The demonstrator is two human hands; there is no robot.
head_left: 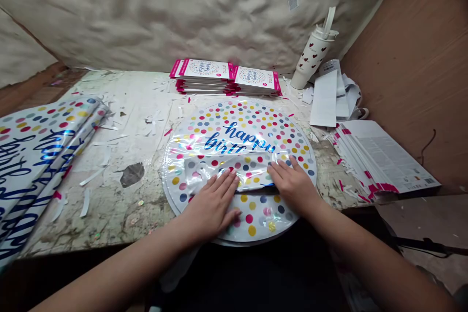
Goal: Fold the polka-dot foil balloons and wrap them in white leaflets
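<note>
A round foil balloon (241,131) with coloured dots and blue "happy birthday" lettering lies flat on the worn table (127,156), stacked on others like it. Its near part is folded over into a crinkled flap. My left hand (214,202) lies flat with fingers stretched out, pressing on the fold. My right hand (292,183) also lies flat, fingers on the flap's right end. Neither hand grips anything.
A pile of flat dotted balloons (40,151) lies at the left. Stacks of pink-edged packaging cards (226,78) stand at the back, more printed cards (380,161) at the right. A heart-patterned tumbler (313,58) and white paper strips (329,97) sit back right. Paper scraps litter the table.
</note>
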